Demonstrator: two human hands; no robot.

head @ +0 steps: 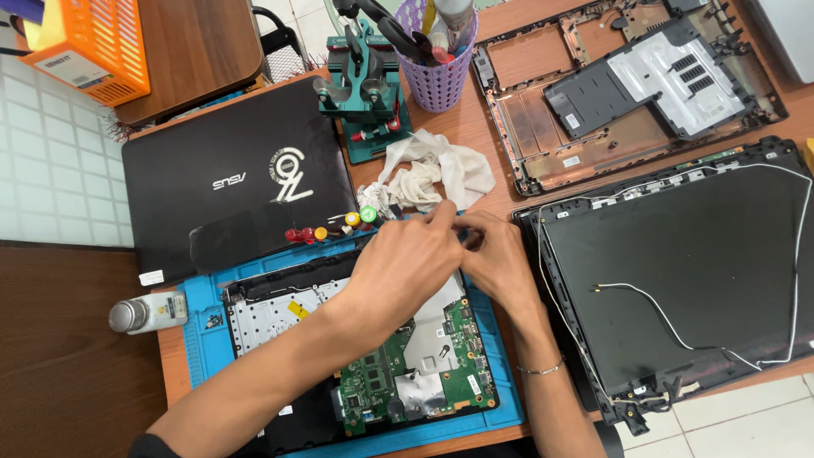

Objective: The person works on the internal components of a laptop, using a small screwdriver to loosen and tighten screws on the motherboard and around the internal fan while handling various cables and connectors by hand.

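Note:
My left hand point(407, 263) reaches in from the lower left and my right hand point(500, 259), a thin bracelet on its wrist, comes up from below. Their fingertips meet, pinched together, at the far edge of a blue work mat point(197, 339). Whatever lies between the fingers is hidden. Under the hands lies an opened laptop base with a green circuit board point(458, 356) and a bare metal plate point(271, 309). Several small screwdrivers with coloured caps point(339, 225) lie just left of the fingertips.
A closed black laptop point(220, 144) lies at the back left. Behind the hands are a white cloth point(437, 174), a green clamp fixture point(365, 102) and a purple tool cup point(437, 80). An empty laptop shell point(551, 144) and a wired screen lid point(678, 263) fill the right. A small capped bottle point(148, 312) sits left.

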